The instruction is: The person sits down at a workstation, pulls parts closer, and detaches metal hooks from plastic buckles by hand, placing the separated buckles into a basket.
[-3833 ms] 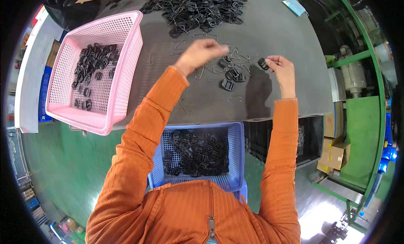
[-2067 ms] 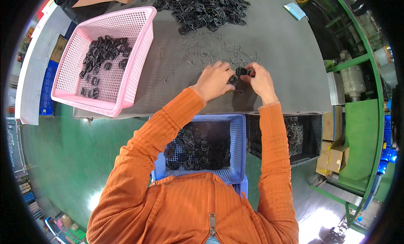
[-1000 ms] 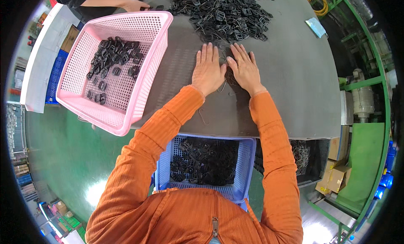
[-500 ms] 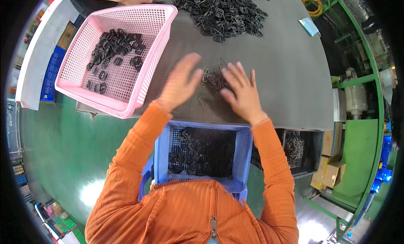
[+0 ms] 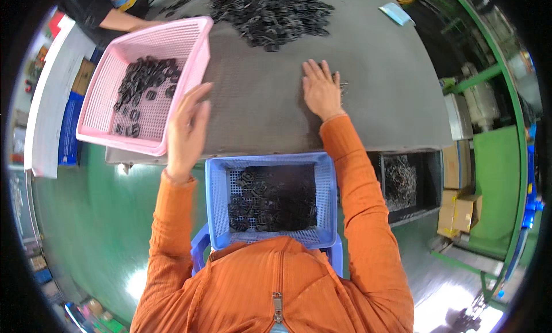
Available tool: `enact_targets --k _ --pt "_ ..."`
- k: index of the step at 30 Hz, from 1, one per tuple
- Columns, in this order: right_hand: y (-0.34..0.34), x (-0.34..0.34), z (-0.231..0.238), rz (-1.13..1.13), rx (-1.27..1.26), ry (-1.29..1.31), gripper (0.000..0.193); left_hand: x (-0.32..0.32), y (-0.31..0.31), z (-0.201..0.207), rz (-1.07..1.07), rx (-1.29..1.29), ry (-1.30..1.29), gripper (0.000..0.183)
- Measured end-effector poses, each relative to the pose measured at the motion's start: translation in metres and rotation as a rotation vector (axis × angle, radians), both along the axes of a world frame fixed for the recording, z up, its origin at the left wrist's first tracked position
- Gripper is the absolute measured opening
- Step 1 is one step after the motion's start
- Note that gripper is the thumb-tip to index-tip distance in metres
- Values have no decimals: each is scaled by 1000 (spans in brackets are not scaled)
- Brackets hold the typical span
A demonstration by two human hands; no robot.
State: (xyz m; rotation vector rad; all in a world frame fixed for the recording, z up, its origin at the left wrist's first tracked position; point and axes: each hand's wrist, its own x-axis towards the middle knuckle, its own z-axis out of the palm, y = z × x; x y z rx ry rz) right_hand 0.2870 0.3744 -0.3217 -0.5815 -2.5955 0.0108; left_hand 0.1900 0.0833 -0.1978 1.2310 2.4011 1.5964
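left hand farther left — grey tabletop, floor

And there's no readable lettering here: no word, number or sign comes through on the pink basket, the blue basket or the cartons.

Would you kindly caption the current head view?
Right hand over the grey table, left hand near the pink basket.

Buckle pile on table, basket left of pile, second basket before table, mask right of pile
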Motion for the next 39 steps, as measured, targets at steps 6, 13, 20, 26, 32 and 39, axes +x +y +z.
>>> enact_targets --k 6,13,20,26,32,39 --pt "99 144 -9 -399 -12 -50 40 25 -17 -8 -37 -103 -74 30" --pt "83 331 0 -750 -10 -43 37 63 40 -25 -282 -153 -46 29" --pt "64 323 8 -798 -94 98 29 47 78 -23 -279 -175 60 28" --pt "102 127 33 -233 -451 243 48 -94 143 -122 216 -219 64 58" --pt "201 -68 6 -303 -384 29 68 -139 224 -125 386 -361 204 67" --pt "269 -169 8 -121 -506 20 65 -183 277 -123 403 -162 191 65"
